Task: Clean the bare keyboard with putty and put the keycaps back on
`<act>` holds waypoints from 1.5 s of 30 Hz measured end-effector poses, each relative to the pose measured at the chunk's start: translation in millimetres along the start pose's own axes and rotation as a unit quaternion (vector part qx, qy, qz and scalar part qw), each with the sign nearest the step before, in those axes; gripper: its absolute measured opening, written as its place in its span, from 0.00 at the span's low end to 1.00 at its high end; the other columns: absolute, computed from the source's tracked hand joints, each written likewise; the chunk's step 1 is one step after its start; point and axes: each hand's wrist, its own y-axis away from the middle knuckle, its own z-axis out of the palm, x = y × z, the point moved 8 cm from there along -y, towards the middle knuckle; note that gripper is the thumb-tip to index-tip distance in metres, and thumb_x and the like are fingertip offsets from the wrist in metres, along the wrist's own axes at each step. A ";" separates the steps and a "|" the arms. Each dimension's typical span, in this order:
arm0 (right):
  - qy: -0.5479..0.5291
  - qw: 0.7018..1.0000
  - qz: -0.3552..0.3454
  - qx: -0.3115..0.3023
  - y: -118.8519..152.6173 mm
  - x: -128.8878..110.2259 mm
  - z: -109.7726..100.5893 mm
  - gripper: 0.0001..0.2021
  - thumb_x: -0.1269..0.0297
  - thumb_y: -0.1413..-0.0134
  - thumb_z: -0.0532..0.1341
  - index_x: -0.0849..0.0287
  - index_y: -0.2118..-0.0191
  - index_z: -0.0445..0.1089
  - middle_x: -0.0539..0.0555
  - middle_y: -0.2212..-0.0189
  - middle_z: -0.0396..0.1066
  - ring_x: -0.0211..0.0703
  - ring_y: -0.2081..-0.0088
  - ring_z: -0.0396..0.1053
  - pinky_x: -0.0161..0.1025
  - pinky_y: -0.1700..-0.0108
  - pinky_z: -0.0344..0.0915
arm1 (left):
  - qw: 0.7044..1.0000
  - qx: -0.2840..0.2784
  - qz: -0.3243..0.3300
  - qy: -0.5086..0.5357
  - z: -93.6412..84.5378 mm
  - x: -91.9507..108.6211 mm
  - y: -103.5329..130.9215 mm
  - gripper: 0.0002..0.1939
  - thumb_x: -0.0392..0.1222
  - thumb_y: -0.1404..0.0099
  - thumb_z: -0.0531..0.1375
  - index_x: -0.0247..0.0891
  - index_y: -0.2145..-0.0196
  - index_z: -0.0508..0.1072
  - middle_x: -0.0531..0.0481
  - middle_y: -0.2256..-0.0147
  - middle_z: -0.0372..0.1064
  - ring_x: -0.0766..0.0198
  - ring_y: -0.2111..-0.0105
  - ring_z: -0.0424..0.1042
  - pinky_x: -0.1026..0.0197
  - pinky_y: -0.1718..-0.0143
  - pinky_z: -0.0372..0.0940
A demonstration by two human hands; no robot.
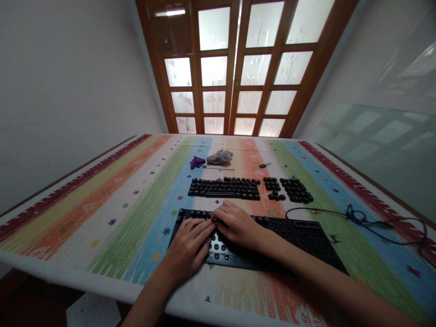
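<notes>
A black keyboard (308,240) lies near the front of the table, with many bare key sockets and some keycaps in place along its top row. My left hand (189,240) rests over its left part, fingers stretched toward the right. My right hand (235,225) lies above the keyboard's upper left-middle area, with its fingers curled. The fingertips of both hands meet there and hide whatever is between them. Behind the keyboard, loose black keycaps (225,188) are laid out in keyboard order, with a number-pad group (295,190) to their right.
A crumpled grey cloth (220,157), a purple cloth (196,162) and a thin stick (220,168) lie farther back. A small black tool with wire prongs (263,165) is to the right. The keyboard's black cable (354,215) curls across the right side of the striped tablecloth (112,218).
</notes>
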 end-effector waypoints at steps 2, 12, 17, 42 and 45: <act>-0.001 1.000 0.001 -0.003 -1.0 0.1 -0.2 0.06 0.78 0.43 0.59 0.60 0.62 0.68 0.56 0.67 0.74 0.46 0.64 0.64 0.41 0.61 0.59 | 1.000 0.003 0.000 0.000 -0.9 0.2 0.0 0.24 0.33 0.29 0.55 0.39 0.37 0.66 0.43 0.45 0.72 0.52 0.47 0.68 0.43 0.45 0.65; 0.001 0.998 -0.002 -0.062 -6.4 0.3 -2.0 0.08 0.79 0.41 0.58 0.61 0.61 0.70 0.56 0.66 0.74 0.45 0.65 0.64 0.40 0.61 0.57 | 1.000 0.000 0.000 -0.001 1.1 0.0 0.8 0.24 0.33 0.29 0.55 0.40 0.36 0.65 0.43 0.44 0.71 0.51 0.47 0.68 0.42 0.45 0.65; 0.013 0.996 0.013 -0.083 -7.9 -2.0 -1.8 0.08 0.79 0.41 0.58 0.61 0.60 0.70 0.56 0.66 0.75 0.46 0.64 0.64 0.40 0.61 0.56 | 1.000 0.006 0.006 0.000 -1.1 1.7 -0.3 0.24 0.32 0.29 0.55 0.40 0.37 0.66 0.43 0.45 0.72 0.52 0.48 0.68 0.43 0.45 0.65; 0.077 0.992 0.024 -0.096 -4.9 -14.3 8.3 0.09 0.81 0.40 0.53 0.63 0.60 0.66 0.59 0.65 0.68 0.49 0.63 0.59 0.43 0.58 0.59 | 1.000 0.003 0.001 -0.004 -1.9 2.5 -1.8 0.25 0.34 0.29 0.55 0.41 0.36 0.64 0.42 0.46 0.73 0.51 0.48 0.69 0.42 0.46 0.65; 0.060 0.995 0.016 -0.077 -1.5 -12.7 7.3 0.09 0.80 0.39 0.52 0.62 0.62 0.66 0.59 0.66 0.68 0.48 0.63 0.59 0.43 0.59 0.59 | 1.000 -0.003 0.001 -0.003 -1.2 2.3 -1.6 0.26 0.33 0.29 0.55 0.41 0.35 0.63 0.43 0.45 0.72 0.51 0.48 0.68 0.42 0.46 0.64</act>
